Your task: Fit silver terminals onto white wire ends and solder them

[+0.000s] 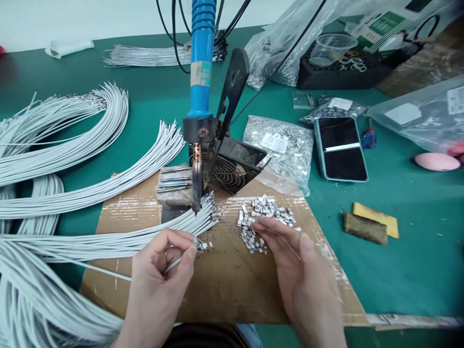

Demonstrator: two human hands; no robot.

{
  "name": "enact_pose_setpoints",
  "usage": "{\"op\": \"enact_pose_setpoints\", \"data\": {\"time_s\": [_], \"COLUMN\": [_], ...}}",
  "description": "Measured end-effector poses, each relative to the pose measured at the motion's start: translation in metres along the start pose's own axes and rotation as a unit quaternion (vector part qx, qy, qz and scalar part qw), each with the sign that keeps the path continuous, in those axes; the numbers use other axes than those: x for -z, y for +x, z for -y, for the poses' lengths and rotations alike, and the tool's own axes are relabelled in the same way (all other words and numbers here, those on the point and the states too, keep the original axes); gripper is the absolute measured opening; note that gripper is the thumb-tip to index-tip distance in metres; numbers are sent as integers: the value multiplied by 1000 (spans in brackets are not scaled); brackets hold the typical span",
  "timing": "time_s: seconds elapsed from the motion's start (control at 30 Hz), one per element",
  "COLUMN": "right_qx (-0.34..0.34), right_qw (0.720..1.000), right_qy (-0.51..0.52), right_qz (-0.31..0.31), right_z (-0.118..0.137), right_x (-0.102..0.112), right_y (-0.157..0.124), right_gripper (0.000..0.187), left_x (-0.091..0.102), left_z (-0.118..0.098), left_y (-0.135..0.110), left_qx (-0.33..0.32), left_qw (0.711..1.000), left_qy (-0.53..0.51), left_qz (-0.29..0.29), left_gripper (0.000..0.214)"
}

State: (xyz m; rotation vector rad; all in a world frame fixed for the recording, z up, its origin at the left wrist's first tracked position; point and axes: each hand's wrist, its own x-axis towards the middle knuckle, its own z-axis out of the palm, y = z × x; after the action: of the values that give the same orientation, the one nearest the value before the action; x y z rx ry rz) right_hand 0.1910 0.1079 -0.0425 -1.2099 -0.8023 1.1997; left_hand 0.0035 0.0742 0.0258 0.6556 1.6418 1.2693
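Note:
My left hand (pixel 163 270) pinches a white cable (pixel 173 265) between thumb and fingers near its end. Small wire ends and a tiny metal piece (pixel 204 245) show just past the fingertips. My right hand (pixel 302 266) has its fingers stretched out, the fingertips at the edge of a pile of small silvery metal connectors (pixel 270 209). Whether they touch a connector I cannot tell. Above and between both hands, a blue-handled soldering iron (pixel 201 58) is clamped tip down. A bundle of white cables (pixel 108 245) lies beyond my left hand.
Brown cardboard (pixel 232 295) covers the green table (pixel 398 275) in front. A small fan (pixel 232 169) sits behind the iron. A bag of connectors (pixel 279 145), a phone (pixel 341 150) and sponges (pixel 366 228) lie right; more cable bundles (pixel 72 145) left.

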Motion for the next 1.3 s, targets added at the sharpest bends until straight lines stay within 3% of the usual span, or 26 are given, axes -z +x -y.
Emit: {"op": "enact_pose_setpoints", "data": {"time_s": [0.13, 0.27, 0.33, 0.4, 0.43, 0.5, 0.57, 0.6, 0.7, 0.8, 1.03, 1.13, 1.23, 1.3], "right_qx": [45, 60, 59, 57, 55, 54, 55, 57, 63, 73, 91, 92, 94, 91], "right_qw": [999, 997, 997, 997, 997, 998, 998, 998, 998, 996, 985, 966, 946, 935], "right_qy": [-7, -7, -9, -12, -13, -15, -17, -19, -25, -38, -147, -240, -311, -340], "right_qz": [-28, -54, -55, -49, -44, -34, -26, -22, -17, -20, -22, -8, 16, 39], "right_z": [-3, -7, -9, -9, -9, -8, -8, -8, -6, -3, 6, 12, 14, 14], "right_x": [-6, -1, 1, 2, 2, 2, 2, 2, 6, 12, 29, 38, 43, 42], "right_y": [-5, -3, -2, -2, -2, -3, -3, -3, -2, -2, -3, -3, 1, 5], "right_gripper": [30, 39, 44, 46, 45, 44, 43, 43, 41, 39, 43, 29, 10, 11], "left_x": [5, 18, 29, 44, 52, 68, 82, 88, 101, 107, 117, 130, 143, 142], "left_z": [6, 28, 42, 54, 59, 65, 67, 66, 59, 54, 48, 43, 40, 37], "left_y": [-7, -20, -25, -26, -24, -18, -8, -3, 11, 19, 23, 18, 11, 6], "left_qx": [4, 5, -36, -116, -165, -276, -386, -404, -442, -476, -492, -484, -366, -310], "left_qw": [1000, 989, 971, 950, 939, 910, 821, 782, 713, 691, 682, 727, 799, 811], "left_qy": [23, 70, 125, 193, 227, 305, 418, 466, 535, 541, 540, 484, 465, 471], "left_qz": [18, 128, 201, 218, 200, 61, -43, -87, -99, -48, 6, 56, 106, 155], "left_gripper": [15, 19, 19, 17, 15, 16, 21, 19, 5, 6, 10, 13, 12, 17]}}
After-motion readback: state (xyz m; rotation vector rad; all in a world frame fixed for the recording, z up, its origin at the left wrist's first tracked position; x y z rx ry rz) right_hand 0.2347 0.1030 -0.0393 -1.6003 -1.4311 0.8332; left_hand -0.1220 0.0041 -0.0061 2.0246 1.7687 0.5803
